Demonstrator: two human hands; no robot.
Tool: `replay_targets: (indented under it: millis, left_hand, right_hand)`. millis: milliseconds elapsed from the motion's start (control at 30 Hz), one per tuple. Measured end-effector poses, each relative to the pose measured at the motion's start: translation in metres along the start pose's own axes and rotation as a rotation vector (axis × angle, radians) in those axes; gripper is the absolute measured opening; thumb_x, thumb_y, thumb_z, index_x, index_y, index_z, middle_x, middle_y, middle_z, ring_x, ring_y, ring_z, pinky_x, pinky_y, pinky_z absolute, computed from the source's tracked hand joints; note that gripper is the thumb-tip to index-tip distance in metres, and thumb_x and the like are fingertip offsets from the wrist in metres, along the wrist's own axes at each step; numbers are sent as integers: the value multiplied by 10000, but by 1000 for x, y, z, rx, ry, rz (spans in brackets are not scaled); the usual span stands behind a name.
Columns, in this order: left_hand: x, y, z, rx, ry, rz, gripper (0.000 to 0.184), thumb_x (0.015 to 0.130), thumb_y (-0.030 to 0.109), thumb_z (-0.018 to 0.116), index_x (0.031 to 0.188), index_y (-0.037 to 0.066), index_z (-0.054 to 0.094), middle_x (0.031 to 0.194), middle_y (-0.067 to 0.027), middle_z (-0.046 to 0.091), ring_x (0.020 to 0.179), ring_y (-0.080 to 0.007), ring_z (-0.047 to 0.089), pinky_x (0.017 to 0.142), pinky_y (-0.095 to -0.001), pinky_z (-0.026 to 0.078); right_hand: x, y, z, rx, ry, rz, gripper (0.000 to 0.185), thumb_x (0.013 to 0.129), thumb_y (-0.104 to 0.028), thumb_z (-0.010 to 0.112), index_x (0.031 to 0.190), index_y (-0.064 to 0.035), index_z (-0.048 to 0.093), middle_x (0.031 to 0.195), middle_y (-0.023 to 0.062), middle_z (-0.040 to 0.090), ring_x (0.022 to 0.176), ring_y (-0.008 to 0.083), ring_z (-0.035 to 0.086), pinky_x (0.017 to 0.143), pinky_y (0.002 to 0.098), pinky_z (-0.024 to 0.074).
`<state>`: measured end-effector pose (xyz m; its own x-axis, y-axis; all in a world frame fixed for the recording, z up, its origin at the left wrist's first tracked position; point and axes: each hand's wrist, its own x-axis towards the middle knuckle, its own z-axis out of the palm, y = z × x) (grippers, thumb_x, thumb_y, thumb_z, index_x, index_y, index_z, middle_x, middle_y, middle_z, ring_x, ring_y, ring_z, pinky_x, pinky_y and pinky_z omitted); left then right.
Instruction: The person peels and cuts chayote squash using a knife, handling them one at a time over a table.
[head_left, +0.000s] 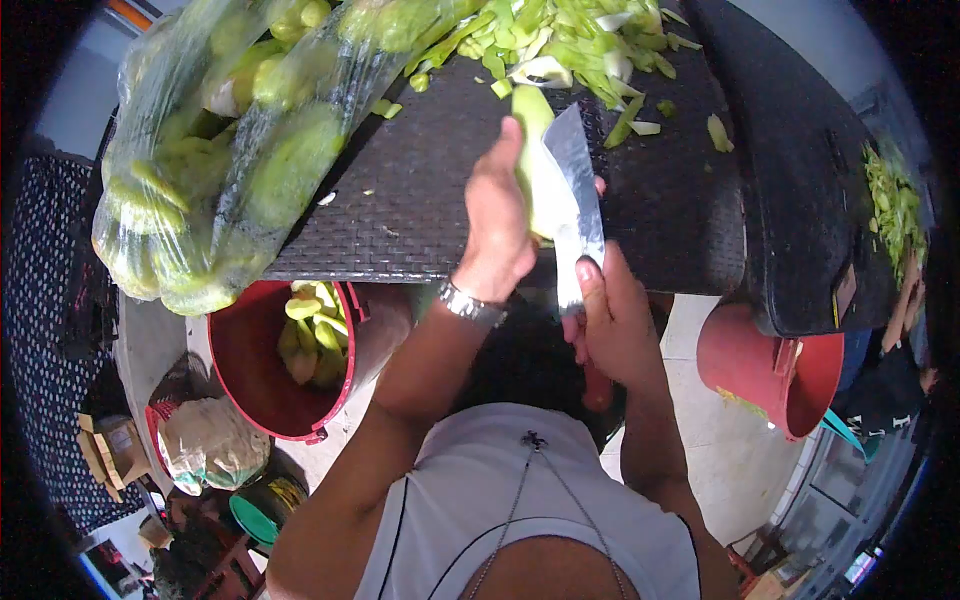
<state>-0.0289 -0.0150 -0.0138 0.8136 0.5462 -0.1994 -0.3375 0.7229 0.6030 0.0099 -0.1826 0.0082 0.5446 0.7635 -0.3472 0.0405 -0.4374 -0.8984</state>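
Observation:
Over the front part of a dark woven table [400, 215], my left hand [497, 210] holds a long pale green fruit or vegetable [533, 170] from its left side, thumb pointing up along it. My right hand [612, 315] is closed around the handle of a wide-bladed knife [577, 170]. The blade points away from me and lies against the right side of the green piece. Green peelings [560, 40] are heaped just beyond the hands. A clear plastic bag [250, 160] full of green produce rests at the table's left.
Below the table on the left, a red bucket [232, 350] contains pale green pieces. Another red bucket [740, 365] is at the right. More peelings [893, 200] lie on a black surface [805, 200] at the right, where another person's arm [905, 295] shows. A filled sack [212, 440] sits lower left.

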Motion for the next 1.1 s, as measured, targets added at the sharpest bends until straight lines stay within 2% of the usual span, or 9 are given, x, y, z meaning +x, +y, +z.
replay_targets:
  millis: [167,200,267,300,400,500,567,733,1100]
  left_hand:
    - [24,28,-11,-216,42,160,486,1074,437,406,1243,14,576,1051,-159,675,909,-320,693,836,-471,586]
    - [19,35,-10,-247,-11,189,512,1065,475,397,1255,34,577,1056,-150,667,933,-317,663,863,-488,556]
    - [26,33,-26,-358,-180,141,608,1035,575,394,1265,42,576,1058,-150,657,930,-337,644,870,-515,525]
    - [24,32,-24,-433,-196,102,645,1023,609,395,1268,39,573,1058,-155,653,934,-343,640,870,-522,518]
    - [18,22,-14,-406,-231,80,653,1014,629,403,1230,40,583,1056,-170,650,948,-348,635,875,-534,513]
    - [12,17,3,-315,-17,115,664,1009,650,389,1159,39,601,1073,-184,651,954,-361,632,876,-541,508]
    - [16,10,-13,-362,-242,48,677,1009,661,382,1132,36,610,1100,-214,660,978,-399,653,882,-556,534]
    - [18,-3,-16,-438,-330,35,709,984,696,422,1139,32,614,1062,-224,659,961,-424,673,884,-586,565]
    - [16,-3,-13,-387,-294,105,725,975,715,417,1107,27,603,1032,-215,645,912,-415,670,835,-583,583]
  right_hand:
    - [-21,-4,-13,64,44,2,170,1069,-227,521,1037,-69,577,647,25,571,470,72,504,432,237,388]
    - [-22,-2,-13,-57,168,-84,179,1028,-228,601,1081,-59,624,671,-4,548,548,38,482,504,231,387]
    - [-22,-7,-16,-209,260,-299,346,974,-276,690,1233,-53,633,763,26,597,648,81,540,606,266,430]
    - [-23,-16,-20,-183,247,-259,424,949,-311,731,1265,-46,632,837,82,697,671,132,643,638,302,493]
    - [1,-12,-21,-237,224,-41,461,918,-344,766,1242,-43,636,867,110,702,682,206,660,657,351,517]
    - [12,-5,-11,-422,361,-216,427,909,-393,765,1129,-48,644,820,127,673,693,290,667,658,405,529]
    - [9,-10,-7,-404,309,-312,449,905,-447,752,1086,-57,620,790,139,639,736,334,678,663,437,537]
    - [15,-10,3,-589,245,-427,538,888,-557,722,1097,-84,572,824,179,606,760,415,663,660,505,536]
    - [17,-10,5,-439,175,-483,483,943,-440,697,1127,-12,570,867,248,619,810,461,647,703,519,516]
